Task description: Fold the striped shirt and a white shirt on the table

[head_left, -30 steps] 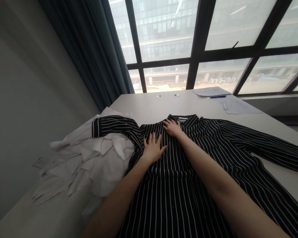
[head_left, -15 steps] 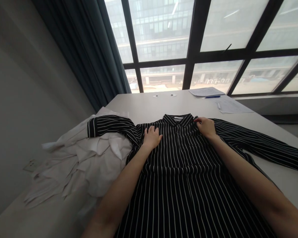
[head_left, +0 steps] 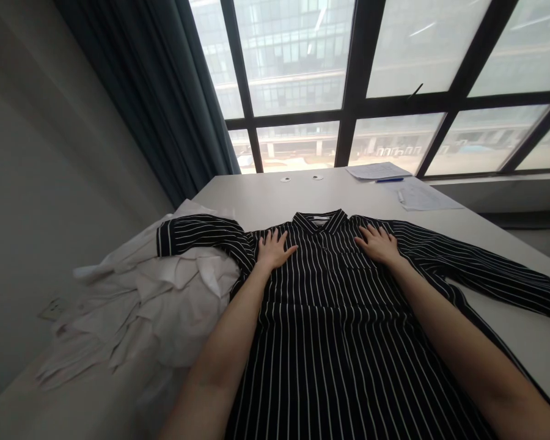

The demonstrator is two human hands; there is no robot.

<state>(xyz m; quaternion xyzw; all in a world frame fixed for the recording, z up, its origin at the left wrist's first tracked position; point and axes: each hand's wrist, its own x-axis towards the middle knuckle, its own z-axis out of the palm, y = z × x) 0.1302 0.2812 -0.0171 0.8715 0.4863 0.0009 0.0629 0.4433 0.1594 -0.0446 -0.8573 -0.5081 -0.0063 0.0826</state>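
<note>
A black shirt with white stripes (head_left: 321, 342) lies spread face up, its collar (head_left: 319, 221) toward the window. Its left-hand sleeve rests over a heap of white cloth (head_left: 183, 305), while the other sleeve stretches out to the right across the table. My left hand (head_left: 273, 250) lies flat on the upper chest near the left shoulder, fingers spread. On the opposite side of the collar, my right hand (head_left: 378, 243) also rests flat on the fabric with its fingers apart. Neither hand grips the cloth.
The white table (head_left: 256, 192) reaches to the window. Papers (head_left: 376, 171) with a blue pen (head_left: 389, 179) lie at its far right, and two cable-hole covers (head_left: 318, 177) sit near the back edge. A dark curtain (head_left: 165, 91) hangs at the left.
My right hand has let go of the shirt by the collar and now lies flat on it, fingers spread. My left hand stays on the chest, its fingers wider apart.
</note>
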